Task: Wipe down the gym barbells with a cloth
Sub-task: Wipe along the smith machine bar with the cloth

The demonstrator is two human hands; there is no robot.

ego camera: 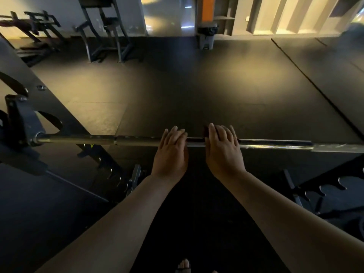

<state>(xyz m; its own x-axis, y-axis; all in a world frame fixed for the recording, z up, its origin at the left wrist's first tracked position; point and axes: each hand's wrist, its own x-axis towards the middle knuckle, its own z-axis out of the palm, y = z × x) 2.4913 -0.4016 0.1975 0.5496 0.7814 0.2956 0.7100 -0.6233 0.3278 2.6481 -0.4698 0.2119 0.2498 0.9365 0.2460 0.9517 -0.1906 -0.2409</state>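
A steel barbell [98, 139] lies level across the view at waist height, its left end resting in a rack hook [21, 123]. My left hand [171, 152] rests on the bar near its middle, fingers laid straight over it. My right hand [223, 152] lies flat on the bar just to the right, about a palm's width away. A small dark edge, probably the cloth [205, 132], shows beside my right index finger; the rest of it is hidden under that hand.
The black rack upright [59, 107] slants along the left. A peg rack [334, 194] stands low at the right. Dark rubber floor [197, 79] stretches ahead to a grey bin [206, 36] and a gym machine [106, 30]. My sandalled foot [184, 266] is below.
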